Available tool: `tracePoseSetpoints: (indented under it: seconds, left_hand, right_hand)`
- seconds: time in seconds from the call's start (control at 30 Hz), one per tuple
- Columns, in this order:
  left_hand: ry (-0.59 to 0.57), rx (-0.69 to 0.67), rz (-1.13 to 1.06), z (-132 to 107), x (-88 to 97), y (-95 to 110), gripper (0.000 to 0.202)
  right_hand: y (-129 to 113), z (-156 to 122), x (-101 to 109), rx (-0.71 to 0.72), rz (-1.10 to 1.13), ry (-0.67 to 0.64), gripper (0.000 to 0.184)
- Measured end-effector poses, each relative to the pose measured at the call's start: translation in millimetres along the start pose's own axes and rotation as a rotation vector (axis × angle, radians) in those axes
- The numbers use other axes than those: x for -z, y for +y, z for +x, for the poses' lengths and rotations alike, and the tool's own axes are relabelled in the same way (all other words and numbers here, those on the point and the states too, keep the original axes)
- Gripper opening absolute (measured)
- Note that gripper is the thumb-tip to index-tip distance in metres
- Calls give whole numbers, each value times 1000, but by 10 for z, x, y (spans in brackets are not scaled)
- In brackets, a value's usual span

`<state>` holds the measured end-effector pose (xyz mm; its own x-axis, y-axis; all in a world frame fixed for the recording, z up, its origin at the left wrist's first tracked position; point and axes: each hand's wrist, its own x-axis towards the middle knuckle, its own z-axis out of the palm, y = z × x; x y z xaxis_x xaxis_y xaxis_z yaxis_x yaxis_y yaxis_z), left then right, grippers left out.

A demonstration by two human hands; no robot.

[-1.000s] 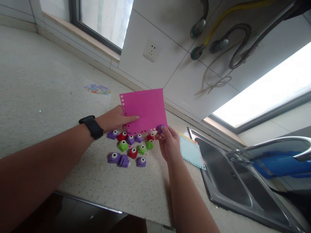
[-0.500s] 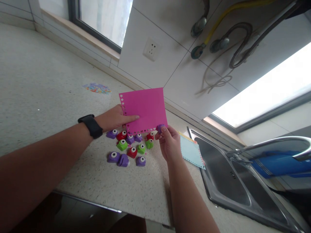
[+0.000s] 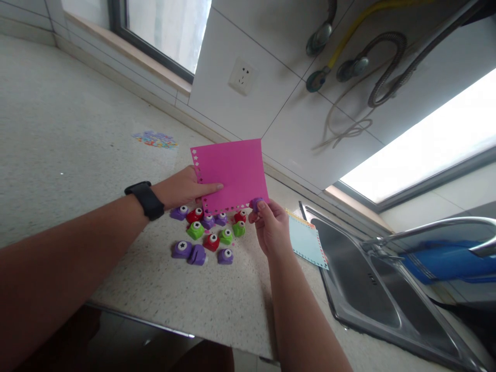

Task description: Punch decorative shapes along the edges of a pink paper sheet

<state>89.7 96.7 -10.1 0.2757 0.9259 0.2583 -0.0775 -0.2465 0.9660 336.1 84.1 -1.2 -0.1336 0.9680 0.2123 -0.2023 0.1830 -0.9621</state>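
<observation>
A pink sheet of paper is held up over the counter, with small shapes cut along its left and lower edges. My left hand grips its left side, thumb flat on top and fingers behind. At the lower right corner, my right hand pinches a purple craft punch that sits on the paper's edge. Below the sheet lie several more punches: purple ones, red ones and green ones. Their white tops carry dark shapes.
Light blue punched paper lies right of my right hand, beside the steel sink and its faucet. A patch of small coloured paper bits rests on the counter at the left. Behind is a tiled wall with a socket.
Almost nothing differs. The view has shifted very slightly, and both hands keep the same hold on the pink paper and the purple craft punch.
</observation>
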Motion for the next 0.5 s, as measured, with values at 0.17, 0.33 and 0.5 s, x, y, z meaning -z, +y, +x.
tracePoseSetpoints:
  seconds: [0.17,0.33,0.5]
  left_hand:
    - [3,14,9,-9,-15,16,48]
    - [-9,8,13,-8,-20,29,49]
    - [-4,15,45,-10,-21,46,48]
  right_hand:
    - [-8,-1,1,2,-10,4,22]
    - [-27,-10,-18,2,-4,19,24]
    - [-32,-10,-24,10,5,18,23]
